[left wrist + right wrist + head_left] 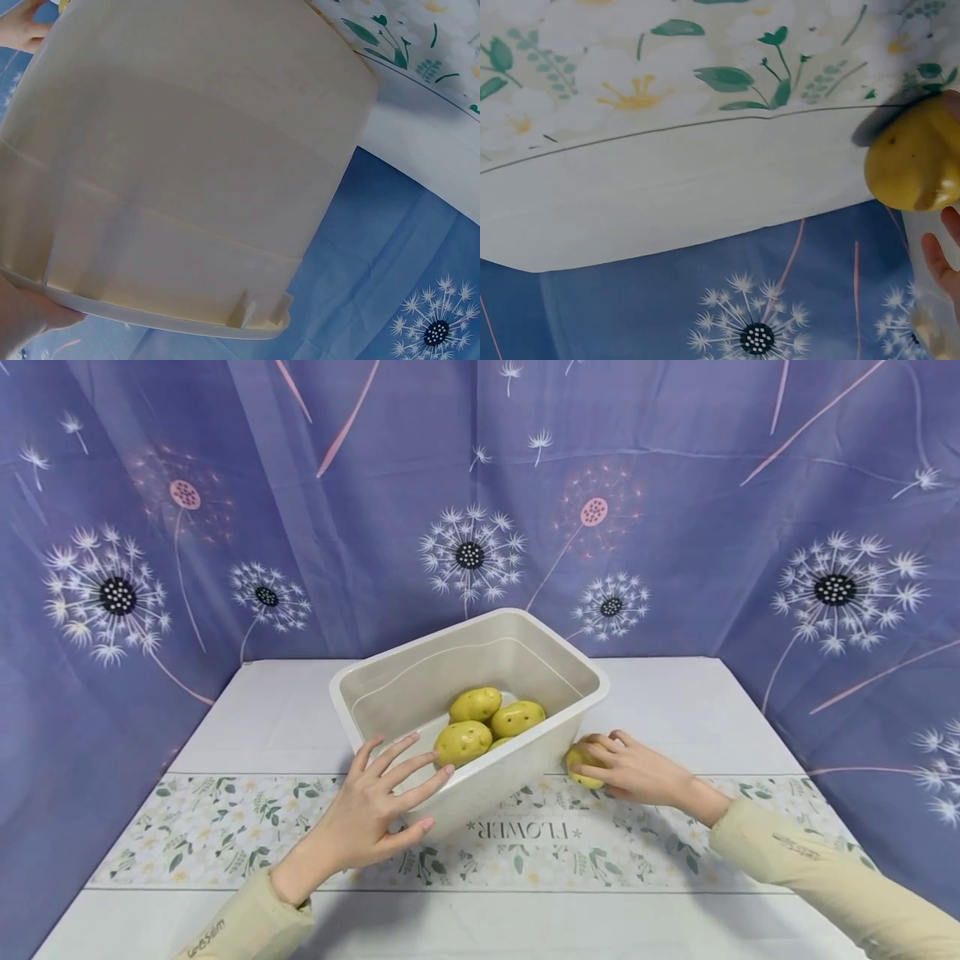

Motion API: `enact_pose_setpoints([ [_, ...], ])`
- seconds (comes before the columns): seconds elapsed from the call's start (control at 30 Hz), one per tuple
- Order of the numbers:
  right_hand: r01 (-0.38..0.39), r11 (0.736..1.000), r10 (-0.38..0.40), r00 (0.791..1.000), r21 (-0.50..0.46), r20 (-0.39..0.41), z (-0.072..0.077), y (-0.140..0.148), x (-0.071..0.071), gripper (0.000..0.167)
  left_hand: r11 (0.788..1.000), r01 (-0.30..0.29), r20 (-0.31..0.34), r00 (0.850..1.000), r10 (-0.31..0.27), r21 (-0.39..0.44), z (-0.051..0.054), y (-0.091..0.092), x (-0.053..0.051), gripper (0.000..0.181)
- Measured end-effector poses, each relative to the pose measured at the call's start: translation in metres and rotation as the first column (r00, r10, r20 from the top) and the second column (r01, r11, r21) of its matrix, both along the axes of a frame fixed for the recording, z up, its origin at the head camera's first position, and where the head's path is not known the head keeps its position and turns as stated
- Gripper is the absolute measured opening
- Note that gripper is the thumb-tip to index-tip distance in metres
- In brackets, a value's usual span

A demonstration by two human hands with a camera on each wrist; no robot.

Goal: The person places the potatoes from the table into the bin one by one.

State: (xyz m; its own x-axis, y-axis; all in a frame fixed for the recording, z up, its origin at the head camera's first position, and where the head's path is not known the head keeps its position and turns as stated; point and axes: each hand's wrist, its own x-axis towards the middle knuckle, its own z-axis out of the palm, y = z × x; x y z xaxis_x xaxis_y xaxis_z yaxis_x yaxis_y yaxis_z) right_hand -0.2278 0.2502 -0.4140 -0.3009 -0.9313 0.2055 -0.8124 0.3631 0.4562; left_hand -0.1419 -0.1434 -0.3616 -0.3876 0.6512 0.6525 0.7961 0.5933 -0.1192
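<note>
A pale grey plastic bin [480, 793] stands angled on the table, with several yellow potatoes [463, 743] inside; one is mostly hidden behind the near wall. My left hand [381, 810] rests at the bin's near left rim, its fingers spread and straight over the edge and the thumb along the outside. The left wrist view is filled by the bin's outer wall [172, 165]. Just right of the bin, my right hand [637, 772] grips another potato [581, 767] from above, fingers curled over it. That potato [911, 154] shows at the right edge of the right wrist view.
Under the bin lies a white cloth with a floral band [225, 835] and the word FLOWER printed upside down. A blue-purple dandelion curtain [375, 552] encloses the table at the back and both sides.
</note>
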Motion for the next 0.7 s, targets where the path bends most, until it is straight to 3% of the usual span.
enact_pose_setpoints([
  [0.37, -0.010, 1.000, 0.010, 1.000, 0.004, -0.017, -0.007, 0.000, -0.004, 0.067, 1.000, 0.009, -0.014, 1.000, -0.008, 0.019, -0.002, 0.001, -0.002, 0.047],
  [0.7, -0.046, 0.998, 0.046, 0.999, -0.041, 0.004, 0.004, -0.002, 0.009, 0.066, 1.000, 0.004, -0.007, 1.000, -0.004, 0.015, -0.001, 0.001, -0.001, 0.048],
])
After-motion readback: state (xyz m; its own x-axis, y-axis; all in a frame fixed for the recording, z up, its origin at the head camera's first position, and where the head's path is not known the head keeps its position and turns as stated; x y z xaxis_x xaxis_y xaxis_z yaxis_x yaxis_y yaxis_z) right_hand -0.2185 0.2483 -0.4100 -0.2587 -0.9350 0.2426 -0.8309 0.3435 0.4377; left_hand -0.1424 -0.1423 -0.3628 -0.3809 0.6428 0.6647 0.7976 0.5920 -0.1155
